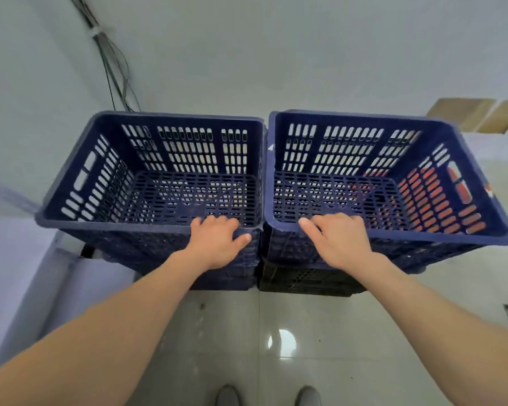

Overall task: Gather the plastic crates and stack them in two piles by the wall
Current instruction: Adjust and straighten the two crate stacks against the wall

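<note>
Your left hand (217,244): fingers hooked over near rim of left blue crate (188,197), 11 o'clock. Right hand (339,244): same, right blue crate (349,194), 1 o'clock. Both top piles by wall (276,54). Likely light, stiff; take by rims.

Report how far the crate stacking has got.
Done: two piles stand side by side against the wall. In hand: the left hand grips the near rim of the left top crate, the right hand that of the right top crate. Left: no loose crates in view; perhaps only squaring up.
</note>
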Demonstrator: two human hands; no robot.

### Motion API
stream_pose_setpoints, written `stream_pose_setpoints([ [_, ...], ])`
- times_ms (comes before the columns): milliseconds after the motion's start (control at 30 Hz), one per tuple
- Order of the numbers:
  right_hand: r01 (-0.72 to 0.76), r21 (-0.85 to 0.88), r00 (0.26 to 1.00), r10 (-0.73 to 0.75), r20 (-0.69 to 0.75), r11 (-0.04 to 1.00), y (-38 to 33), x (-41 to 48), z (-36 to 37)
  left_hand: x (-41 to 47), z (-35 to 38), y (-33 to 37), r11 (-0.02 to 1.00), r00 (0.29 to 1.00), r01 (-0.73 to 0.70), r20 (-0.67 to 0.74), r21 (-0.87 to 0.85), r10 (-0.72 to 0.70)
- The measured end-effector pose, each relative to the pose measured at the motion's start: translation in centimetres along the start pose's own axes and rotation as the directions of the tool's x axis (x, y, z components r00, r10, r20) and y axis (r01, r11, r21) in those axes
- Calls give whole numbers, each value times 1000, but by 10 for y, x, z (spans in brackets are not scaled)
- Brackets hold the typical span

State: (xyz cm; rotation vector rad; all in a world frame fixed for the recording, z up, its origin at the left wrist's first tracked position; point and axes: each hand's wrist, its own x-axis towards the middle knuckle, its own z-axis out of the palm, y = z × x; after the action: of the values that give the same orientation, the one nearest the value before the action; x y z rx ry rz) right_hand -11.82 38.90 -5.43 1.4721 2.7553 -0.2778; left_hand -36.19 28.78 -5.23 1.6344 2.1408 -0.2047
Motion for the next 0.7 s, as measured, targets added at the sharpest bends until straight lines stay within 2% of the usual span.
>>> stream_pose_setpoints([
  [67, 2, -41, 1000, -3, -17, 999, -1, 2, 6, 1, 0, -1, 1000, 1000, 6, -7, -18, -6],
  [233, 23, -47, 984, -31, -175, 999, 1, 5, 16, 4, 9, -4, 997, 997, 6, -72, -77, -11],
  [367, 39, -52, 975, -49, -219, 998, 4, 3, 20, 3, 11, -3, 996, 995, -9, -105, -84, 0],
  [533, 26, -86, 978, -43, -204, 996, 6, 2, 21, 0, 17, -2, 997, 988, -14, -152, -70, 3],
  [700, 22, -116, 987, -40, -157, 993, 5, 2, 22, -2, 17, -3, 998, 990, -33, -136, -48, 26],
])
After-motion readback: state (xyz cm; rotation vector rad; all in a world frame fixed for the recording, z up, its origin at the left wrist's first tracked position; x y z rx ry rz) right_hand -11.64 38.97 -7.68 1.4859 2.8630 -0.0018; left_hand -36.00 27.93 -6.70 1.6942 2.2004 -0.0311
